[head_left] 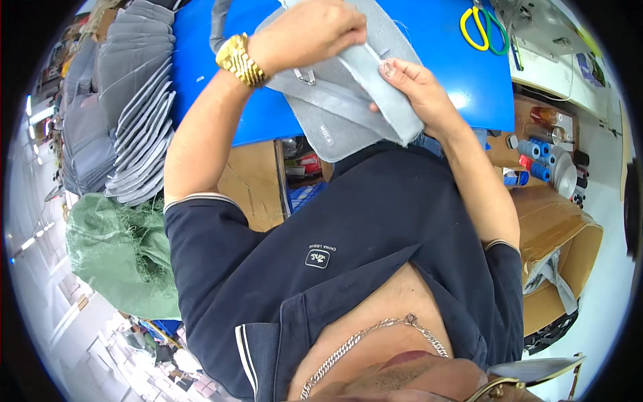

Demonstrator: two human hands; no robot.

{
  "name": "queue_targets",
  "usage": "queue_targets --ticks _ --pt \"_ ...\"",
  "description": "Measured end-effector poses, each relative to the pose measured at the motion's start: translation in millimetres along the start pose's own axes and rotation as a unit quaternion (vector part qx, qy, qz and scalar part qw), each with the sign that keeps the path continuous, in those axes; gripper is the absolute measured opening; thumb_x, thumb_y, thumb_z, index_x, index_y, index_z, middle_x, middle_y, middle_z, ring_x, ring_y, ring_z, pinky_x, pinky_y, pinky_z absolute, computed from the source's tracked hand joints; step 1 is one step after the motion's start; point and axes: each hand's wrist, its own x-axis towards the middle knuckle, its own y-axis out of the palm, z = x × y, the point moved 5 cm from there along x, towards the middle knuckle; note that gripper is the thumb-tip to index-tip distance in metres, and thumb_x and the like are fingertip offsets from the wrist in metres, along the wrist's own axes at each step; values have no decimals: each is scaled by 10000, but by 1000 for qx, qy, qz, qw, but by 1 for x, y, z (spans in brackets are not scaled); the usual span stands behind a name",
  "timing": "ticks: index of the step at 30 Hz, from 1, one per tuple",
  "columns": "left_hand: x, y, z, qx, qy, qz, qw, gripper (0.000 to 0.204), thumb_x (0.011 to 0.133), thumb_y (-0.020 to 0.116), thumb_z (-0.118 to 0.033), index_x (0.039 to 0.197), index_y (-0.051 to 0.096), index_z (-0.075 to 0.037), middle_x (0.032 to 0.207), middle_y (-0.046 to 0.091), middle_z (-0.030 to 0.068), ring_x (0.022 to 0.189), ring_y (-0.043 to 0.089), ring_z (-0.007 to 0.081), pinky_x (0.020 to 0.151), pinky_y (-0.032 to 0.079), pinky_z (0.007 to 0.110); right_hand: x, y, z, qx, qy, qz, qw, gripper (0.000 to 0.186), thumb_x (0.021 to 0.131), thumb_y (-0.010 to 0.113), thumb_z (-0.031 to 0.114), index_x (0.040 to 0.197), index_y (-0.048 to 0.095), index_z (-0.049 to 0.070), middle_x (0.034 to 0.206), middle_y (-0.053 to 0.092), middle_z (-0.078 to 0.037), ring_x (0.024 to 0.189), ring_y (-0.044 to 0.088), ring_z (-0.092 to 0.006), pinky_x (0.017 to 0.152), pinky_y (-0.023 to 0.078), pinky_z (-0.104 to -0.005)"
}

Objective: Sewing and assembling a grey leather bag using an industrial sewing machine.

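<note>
Strip of pale-grey fabric (394, 104) over rounded grey fabric panel (311, 117), edge of glossy blue tabletop (268, 120). Left hand (315, 35) curled, seemingly pinching upper end; right hand (426, 92) pinches side, thumb uppermost. We'd best keep edges aligned, tension even.

A glossy blue desk (462, 87) spans the top of the frame, its near edge running behind the shirt. At its upper right lies a pair of scissors (485, 33) with one yellow and one green loop. A tiny white scrap (199, 79) sits toward the upper left, and a narrow grey strip (218, 25) lies near the top edge. In the upper centre, a grey fabric piece (318, 137) covers part of the blue and reaches past the near edge; how much of it rests there cannot be told.
</note>
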Motion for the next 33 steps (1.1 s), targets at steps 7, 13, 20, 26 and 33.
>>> queue_targets --ticks 7,13,20,26,33 --pt "27 7 36 -163 -70 83 981 232 909 594 -217 857 649 2 793 648 189 756 626 352 686 488 430 6 -5 20 57 68 139 986 458 1023 471 403 1230 598 16 940 717 -115 535 605 -116 511 511 -239" --pt "35 24 47 -304 -103 206 924 173 875 610 -147 907 677 9 823 679 148 744 636 243 700 503 352 21 -22 3 1 42 43 998 386 1000 546 359 1086 664 2 876 699 -76 684 603 -89 567 485 -246" --pt "39 38 45 -231 -48 132 963 155 927 639 -176 969 650 -28 921 642 102 855 628 248 770 506 347 34 -44 10 -96 -54 -76 991 262 911 692 259 941 739 3 824 701 -33 716 604 -80 624 474 -246" --pt "43 48 49 -247 -63 212 943 171 868 674 -210 915 682 -45 949 683 138 857 663 289 771 504 407 31 -43 13 -221 -92 -137 961 240 868 727 239 879 733 -1 773 704 -88 662 631 -135 612 486 -291" --pt "73 73 62 -92 -22 119 988 129 876 649 -160 932 667 -45 1208 649 111 890 676 281 800 525 376 43 -56 42 -478 -252 -252 803 206 847 713 209 812 694 7 891 660 -155 810 635 -308 747 488 -421"
